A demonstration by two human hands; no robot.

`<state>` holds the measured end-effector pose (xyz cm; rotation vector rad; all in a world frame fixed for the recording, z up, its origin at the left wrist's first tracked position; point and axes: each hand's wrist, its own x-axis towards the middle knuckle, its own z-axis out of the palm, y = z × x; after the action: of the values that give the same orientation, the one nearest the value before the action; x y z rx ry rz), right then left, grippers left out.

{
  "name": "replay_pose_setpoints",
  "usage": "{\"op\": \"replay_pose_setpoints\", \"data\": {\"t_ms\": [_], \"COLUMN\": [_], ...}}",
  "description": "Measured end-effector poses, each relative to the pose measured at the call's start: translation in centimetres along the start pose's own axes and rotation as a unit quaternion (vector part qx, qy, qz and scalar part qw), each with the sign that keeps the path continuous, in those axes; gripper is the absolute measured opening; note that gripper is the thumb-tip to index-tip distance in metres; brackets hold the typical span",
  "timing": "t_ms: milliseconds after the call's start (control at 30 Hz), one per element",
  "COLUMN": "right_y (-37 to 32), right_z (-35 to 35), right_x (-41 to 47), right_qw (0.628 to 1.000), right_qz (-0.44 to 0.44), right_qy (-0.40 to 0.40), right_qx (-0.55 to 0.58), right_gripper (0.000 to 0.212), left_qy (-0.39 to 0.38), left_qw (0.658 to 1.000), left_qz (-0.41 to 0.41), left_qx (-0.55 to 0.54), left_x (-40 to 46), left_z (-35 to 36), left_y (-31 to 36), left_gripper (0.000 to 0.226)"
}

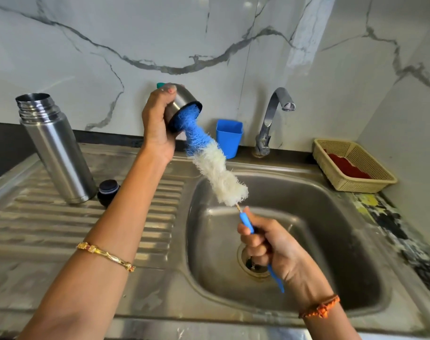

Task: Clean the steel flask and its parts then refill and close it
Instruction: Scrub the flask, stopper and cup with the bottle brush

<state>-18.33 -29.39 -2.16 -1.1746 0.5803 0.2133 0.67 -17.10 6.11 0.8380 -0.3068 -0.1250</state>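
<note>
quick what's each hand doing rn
Left hand: grips the steel cup, brush head inside it.
Right hand: grips the bottle brush by its blue handle.

Bright, even daylight, soft glare on the wall tiles (160,33) (wide-angle bowing at the edges), mostly sharp.

the left hand (157,123) is raised, forearm reaching up from the lower left, fingers and thumb curled round the steel cap (182,106) with its mouth turned toward the right hand (268,244). the right hand sits lower, its forearm coming from the lower right, fist closed round the brush handle (247,223), the bristles running up from it into the cap.
</note>
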Motion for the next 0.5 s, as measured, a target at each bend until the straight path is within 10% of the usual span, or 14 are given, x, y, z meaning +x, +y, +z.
{"op": "replay_pose_setpoints", "data": {"t_ms": [100,233,300,400,500], "right_y": [-0.1,0.2,-0.3,-2.3,-1.5], "right_z": [0.1,-0.3,-0.4,-1.0,-2.0], "right_x": [-0.9,-0.6,-0.2,0.1,0.6], "right_qw": [0.946,0.661,0.734,0.987,0.996], "right_qz": [-0.232,-0.404,-0.340,-0.072,0.038], "right_qy": [0.154,0.472,0.417,0.067,-0.077], "right_qx": [-0.166,-0.420,-0.415,-0.127,-0.017], "right_gripper": [0.027,0.015,0.025,0.044,0.041], "left_qy": [0.033,0.079,0.103,0.064,0.069], "left_qw": [0.998,0.991,0.987,0.989,0.983], "left_qz": [0.007,-0.019,-0.024,0.020,0.092], "left_qx": [0.043,0.106,0.121,0.131,0.140], "left_x": [0.4,-0.4,-0.4,0.3,-0.1], "left_z": [-0.7,-0.6,-0.5,0.2,0.5], "left_y": [0.2,-0.8,-0.8,0.3,0.3], "left_gripper": [0.041,0.003,0.003,0.009,0.003]}}
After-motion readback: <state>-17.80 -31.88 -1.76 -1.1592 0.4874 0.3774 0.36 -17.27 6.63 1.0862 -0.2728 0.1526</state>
